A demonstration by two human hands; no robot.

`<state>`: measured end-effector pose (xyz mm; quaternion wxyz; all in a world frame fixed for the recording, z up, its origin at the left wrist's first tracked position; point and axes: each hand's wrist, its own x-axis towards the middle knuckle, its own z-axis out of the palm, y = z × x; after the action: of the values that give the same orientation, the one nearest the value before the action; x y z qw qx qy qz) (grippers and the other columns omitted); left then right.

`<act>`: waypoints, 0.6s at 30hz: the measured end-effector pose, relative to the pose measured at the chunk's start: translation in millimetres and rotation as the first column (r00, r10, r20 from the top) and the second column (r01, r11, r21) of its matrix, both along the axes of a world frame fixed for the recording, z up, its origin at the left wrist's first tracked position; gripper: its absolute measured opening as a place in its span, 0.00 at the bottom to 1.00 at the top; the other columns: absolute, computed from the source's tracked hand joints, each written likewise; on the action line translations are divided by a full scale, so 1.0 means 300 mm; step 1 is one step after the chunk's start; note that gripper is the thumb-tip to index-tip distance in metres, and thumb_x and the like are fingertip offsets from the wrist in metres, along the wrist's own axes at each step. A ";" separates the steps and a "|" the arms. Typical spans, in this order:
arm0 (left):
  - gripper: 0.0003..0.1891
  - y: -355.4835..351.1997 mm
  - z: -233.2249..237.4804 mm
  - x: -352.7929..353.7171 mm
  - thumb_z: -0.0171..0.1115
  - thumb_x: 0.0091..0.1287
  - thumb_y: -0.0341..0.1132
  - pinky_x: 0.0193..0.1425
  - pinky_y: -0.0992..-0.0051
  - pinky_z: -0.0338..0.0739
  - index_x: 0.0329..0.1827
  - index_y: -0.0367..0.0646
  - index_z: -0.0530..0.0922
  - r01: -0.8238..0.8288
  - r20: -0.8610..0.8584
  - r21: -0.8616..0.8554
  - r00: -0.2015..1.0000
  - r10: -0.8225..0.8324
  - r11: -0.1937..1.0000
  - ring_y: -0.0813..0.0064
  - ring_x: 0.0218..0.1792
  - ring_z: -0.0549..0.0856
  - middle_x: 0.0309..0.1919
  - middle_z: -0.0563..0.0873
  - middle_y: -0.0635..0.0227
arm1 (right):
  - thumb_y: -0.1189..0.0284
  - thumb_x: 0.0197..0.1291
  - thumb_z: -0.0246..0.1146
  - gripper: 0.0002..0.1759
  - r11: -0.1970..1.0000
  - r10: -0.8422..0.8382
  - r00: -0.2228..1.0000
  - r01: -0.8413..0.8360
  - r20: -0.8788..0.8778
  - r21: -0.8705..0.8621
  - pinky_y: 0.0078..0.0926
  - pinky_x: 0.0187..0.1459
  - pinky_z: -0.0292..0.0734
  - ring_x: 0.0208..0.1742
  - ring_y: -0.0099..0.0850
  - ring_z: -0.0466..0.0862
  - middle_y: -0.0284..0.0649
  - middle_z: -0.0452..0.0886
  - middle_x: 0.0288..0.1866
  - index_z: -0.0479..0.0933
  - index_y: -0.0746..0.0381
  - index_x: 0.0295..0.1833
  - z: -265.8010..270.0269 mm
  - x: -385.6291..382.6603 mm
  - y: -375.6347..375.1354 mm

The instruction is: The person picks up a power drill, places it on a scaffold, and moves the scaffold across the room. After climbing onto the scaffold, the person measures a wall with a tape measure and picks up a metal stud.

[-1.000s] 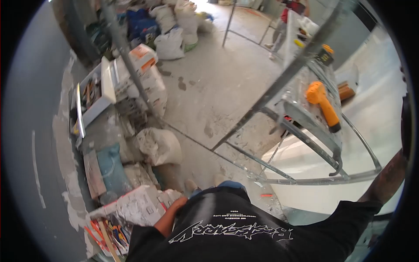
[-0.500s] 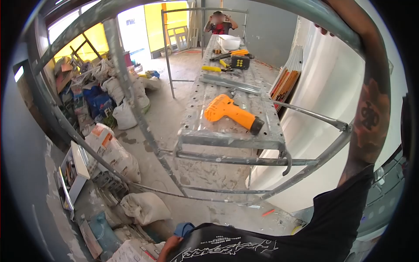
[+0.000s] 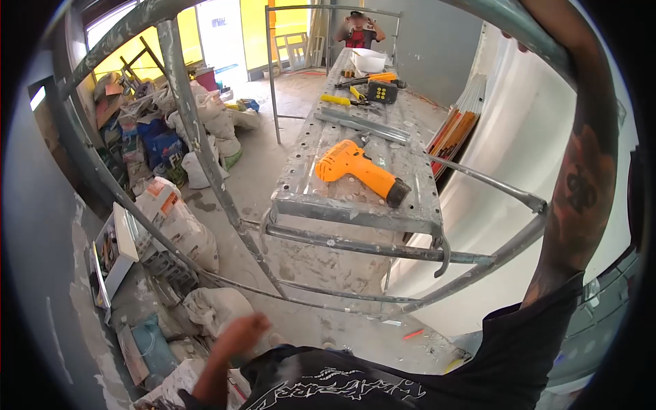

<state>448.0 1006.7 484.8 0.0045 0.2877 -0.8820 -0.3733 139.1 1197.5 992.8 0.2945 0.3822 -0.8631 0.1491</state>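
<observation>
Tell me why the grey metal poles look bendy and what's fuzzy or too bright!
Head view: wide lens probably bends the grey metal poles; head view: bare left hand smears, likely moving; head view: bright white doorway at the back glares; head view: orange plastic power tool looks fairly clear.

You are inside a place where people build and fix rooms. You can see tall gray metal bars with paint spots (image 3: 195, 130), and a long gray metal board full of little holes (image 3: 301, 171). An orange and black power tool (image 3: 362, 171) lies on that board. Fat white and blue sacks (image 3: 160, 143) sit in a big pile. Your floor of bare gray concrete (image 3: 256, 160) looks dusty, and the dark gray wall (image 3: 41, 232) has pale, rough patches.
</observation>
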 end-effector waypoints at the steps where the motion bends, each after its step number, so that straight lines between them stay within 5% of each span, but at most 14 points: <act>1: 0.13 -0.042 0.217 -0.048 0.61 0.66 0.38 0.46 0.64 0.77 0.46 0.39 0.80 -0.123 0.009 0.097 0.992 0.123 0.988 0.58 0.39 0.85 0.36 0.86 0.55 | 0.35 0.64 0.47 0.44 1.000 -0.022 0.984 0.017 -0.178 -0.027 0.36 0.53 0.73 0.45 0.43 0.84 0.56 0.84 0.44 0.84 0.69 0.44 -0.030 0.003 0.006; 2: 0.09 -0.091 0.376 -0.053 0.65 0.62 0.30 0.45 0.66 0.78 0.44 0.40 0.80 -0.076 -0.334 -0.298 0.942 -0.029 0.952 0.62 0.37 0.85 0.34 0.86 0.59 | 0.35 0.64 0.46 0.44 1.000 0.004 0.986 -0.004 -0.168 0.000 0.36 0.54 0.73 0.46 0.43 0.84 0.56 0.84 0.44 0.84 0.69 0.44 -0.022 -0.004 0.012; 3: 0.12 -0.104 0.589 -0.079 0.65 0.59 0.27 0.48 0.68 0.77 0.46 0.41 0.80 -0.182 -0.417 -0.249 0.907 0.065 0.951 0.66 0.39 0.85 0.37 0.86 0.63 | 0.35 0.64 0.46 0.44 1.000 0.019 0.983 -0.022 -0.184 -0.010 0.36 0.53 0.73 0.45 0.43 0.84 0.56 0.84 0.44 0.84 0.68 0.44 -0.033 -0.002 0.020; 4: 0.17 -0.176 0.682 -0.073 0.66 0.60 0.29 0.52 0.70 0.75 0.52 0.43 0.78 -0.312 -0.560 -0.563 0.825 -0.076 0.765 0.71 0.46 0.83 0.42 0.84 0.65 | 0.35 0.64 0.45 0.44 0.999 0.034 0.979 -0.039 -0.200 -0.020 0.36 0.53 0.73 0.44 0.43 0.84 0.56 0.84 0.43 0.84 0.68 0.44 -0.044 0.001 0.027; 5: 0.20 -0.227 0.845 -0.077 0.65 0.62 0.33 0.58 0.69 0.73 0.58 0.45 0.76 -0.381 -0.674 -0.462 0.738 -0.038 0.801 0.72 0.53 0.80 0.49 0.83 0.63 | 0.34 0.64 0.44 0.45 0.997 0.033 0.969 -0.050 -0.244 -0.064 0.36 0.52 0.74 0.43 0.42 0.84 0.55 0.84 0.41 0.85 0.68 0.43 -0.078 -0.003 0.027; 7: 0.18 -0.271 1.217 -0.155 0.48 0.69 0.32 0.60 0.72 0.71 0.59 0.45 0.77 -0.498 -0.683 -0.703 0.673 -0.284 0.508 0.71 0.52 0.79 0.50 0.80 0.62 | 0.33 0.63 0.43 0.46 0.994 0.019 0.985 -0.037 -0.169 -0.104 0.36 0.50 0.75 0.40 0.40 0.84 0.53 0.85 0.38 0.85 0.67 0.41 -0.073 -0.002 0.041; 9: 0.18 -0.485 1.547 -0.275 0.46 0.73 0.31 0.63 0.69 0.71 0.63 0.47 0.74 -0.530 -0.382 -0.840 0.730 -0.566 -0.118 0.65 0.60 0.78 0.59 0.79 0.59 | 0.31 0.63 0.40 0.47 0.996 -0.007 0.997 0.013 0.071 -0.088 0.36 0.48 0.76 0.37 0.39 0.85 0.51 0.85 0.33 0.85 0.66 0.38 -0.015 -0.016 0.044; 10: 0.19 -0.686 1.677 -0.330 0.49 0.72 0.31 0.65 0.68 0.71 0.65 0.48 0.73 -0.515 -0.343 -0.845 0.730 -0.591 -0.145 0.62 0.61 0.78 0.60 0.79 0.58 | 0.30 0.62 0.38 0.49 0.993 0.037 0.999 -0.033 0.035 -0.111 0.35 0.43 0.77 0.32 0.36 0.85 0.48 0.83 0.27 0.84 0.66 0.35 -0.030 -0.018 0.058; 11: 0.23 -0.633 1.699 -0.425 0.50 0.67 0.51 0.61 0.70 0.72 0.52 0.41 0.79 -0.486 -0.514 -0.841 0.586 -0.626 0.236 0.65 0.52 0.81 0.48 0.83 0.57 | 0.30 0.62 0.38 0.50 0.995 0.020 0.999 -0.016 0.038 -0.099 0.35 0.43 0.77 0.32 0.36 0.85 0.48 0.83 0.26 0.84 0.67 0.34 -0.032 -0.012 0.066; 12: 0.39 -0.538 1.704 -0.518 0.52 0.62 0.71 0.56 0.71 0.74 0.39 0.35 0.85 -0.365 -0.683 -0.729 0.448 -0.577 0.580 0.68 0.43 0.84 0.36 0.87 0.55 | 0.29 0.61 0.38 0.50 0.996 0.004 0.999 -0.001 0.043 -0.086 0.35 0.43 0.78 0.32 0.36 0.85 0.48 0.83 0.25 0.84 0.67 0.34 -0.035 -0.010 0.071; 14: 0.43 -0.435 1.697 -0.530 0.41 0.66 0.72 0.39 0.70 0.73 0.20 0.37 0.82 -0.447 -0.609 -0.626 0.792 -0.043 0.639 0.68 0.24 0.79 0.16 0.79 0.62 | 0.28 0.60 0.40 0.50 0.992 -0.009 1.000 0.011 0.020 -0.125 0.35 0.41 0.79 0.31 0.37 0.85 0.47 0.82 0.22 0.84 0.67 0.31 -0.045 -0.022 0.080; 18: 0.45 -0.344 1.681 -0.507 0.36 0.65 0.75 0.34 0.68 0.70 0.11 0.39 0.75 -0.427 -0.544 -0.538 0.834 0.088 0.727 0.71 0.18 0.72 0.11 0.73 0.66 | 0.29 0.59 0.43 0.48 0.983 -0.095 0.995 0.094 0.003 -0.155 0.33 0.40 0.78 0.30 0.36 0.85 0.46 0.81 0.20 0.84 0.67 0.28 -0.029 -0.047 0.060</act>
<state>296.0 903.5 989.1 0.3755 0.2897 -0.8741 -0.1048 125.1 1215.6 984.1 0.3319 0.3172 -0.8655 0.2006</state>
